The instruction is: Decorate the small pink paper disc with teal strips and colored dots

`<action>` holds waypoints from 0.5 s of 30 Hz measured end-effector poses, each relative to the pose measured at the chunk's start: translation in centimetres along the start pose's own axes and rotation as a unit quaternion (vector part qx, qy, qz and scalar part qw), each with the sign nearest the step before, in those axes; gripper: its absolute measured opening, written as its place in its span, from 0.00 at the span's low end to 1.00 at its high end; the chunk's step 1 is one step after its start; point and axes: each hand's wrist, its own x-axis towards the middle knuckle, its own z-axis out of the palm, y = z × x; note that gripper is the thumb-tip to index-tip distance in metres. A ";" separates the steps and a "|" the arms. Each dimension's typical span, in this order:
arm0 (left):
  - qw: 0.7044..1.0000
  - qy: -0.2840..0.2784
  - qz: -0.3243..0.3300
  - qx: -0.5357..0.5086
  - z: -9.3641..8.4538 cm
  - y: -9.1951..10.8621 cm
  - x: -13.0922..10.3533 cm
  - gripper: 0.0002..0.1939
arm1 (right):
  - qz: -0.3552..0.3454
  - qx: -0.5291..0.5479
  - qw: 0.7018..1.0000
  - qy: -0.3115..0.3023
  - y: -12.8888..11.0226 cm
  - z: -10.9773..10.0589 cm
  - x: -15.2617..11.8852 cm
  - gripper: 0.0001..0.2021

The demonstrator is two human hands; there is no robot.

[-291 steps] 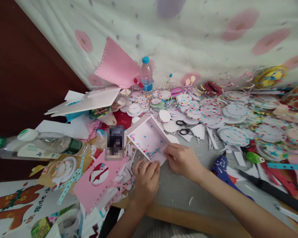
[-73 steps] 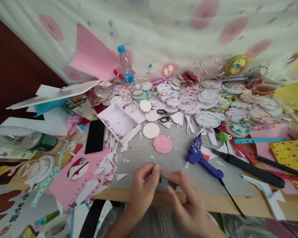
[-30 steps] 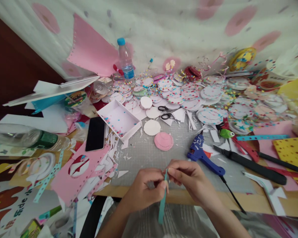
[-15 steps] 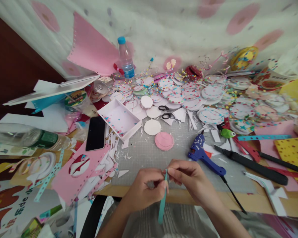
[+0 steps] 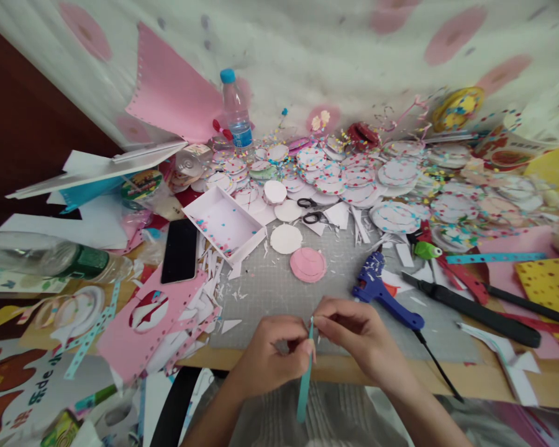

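Observation:
Low at the front edge of the table, my left hand (image 5: 279,351) pinches a slim teal tool (image 5: 304,394) between thumb and fingers. It tapers like tweezers, its narrow tip pointing up and its wider end hanging over my lap. My right hand (image 5: 351,329) is closed in a pinch right at that tip. Whatever sits between its fingertips is too small to name. Beyond the hands, a pink paper disc (image 5: 308,265) lies on the grey cutting mat (image 5: 265,298), with a white disc (image 5: 286,239) just behind it.
To the right lies a blue glue gun (image 5: 379,285) with its cord over the edge, near a long black tool (image 5: 475,307). Black-handled scissors (image 5: 313,217), a white box (image 5: 226,226) and a phone (image 5: 179,251) sit further left. Decorated discs (image 5: 354,171) pile up behind; a bottle (image 5: 236,115) stands there.
Both hands stay almost in place at the teal tool's tip. The right fingers have shifted very slightly; the objects on the table have not moved.

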 end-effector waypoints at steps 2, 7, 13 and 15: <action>1.000 -0.002 -0.003 0.003 0.0 -0.1 0.0 0.12 | -0.007 -0.015 1.000 0.011 -0.1 0.1 0.0 0.13; 1.000 -0.004 -0.010 0.011 0.0 -0.3 -0.1 0.13 | -0.016 -0.040 0.999 0.023 -0.2 0.1 0.1 0.12; 1.000 -0.007 -0.004 0.010 0.0 -0.3 -0.1 0.13 | -0.007 -0.017 0.999 0.045 -0.1 0.2 0.1 0.10; 1.000 -0.006 -0.004 0.011 0.0 -0.4 -0.1 0.13 | -0.004 -0.021 0.999 0.039 0.0 0.2 0.1 0.10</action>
